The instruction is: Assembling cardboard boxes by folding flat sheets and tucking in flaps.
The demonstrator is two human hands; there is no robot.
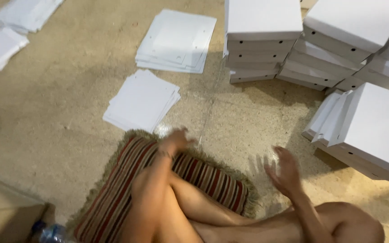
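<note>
Head view, left to right: the left hand (175,141) hangs blurred over the far edge of a striped cushion (127,189), fingers curled loosely, gripping nothing that can be made out. Just beyond it on the floor lies a small stack of flat white cardboard sheets (141,100), with a second stack of sheets (176,40) farther off. The right hand (286,172) hovers open and empty, fingers spread. Beside it to the right lean folded white boxes (374,128); beyond it rise stacks of white boxes (262,40).
</note>
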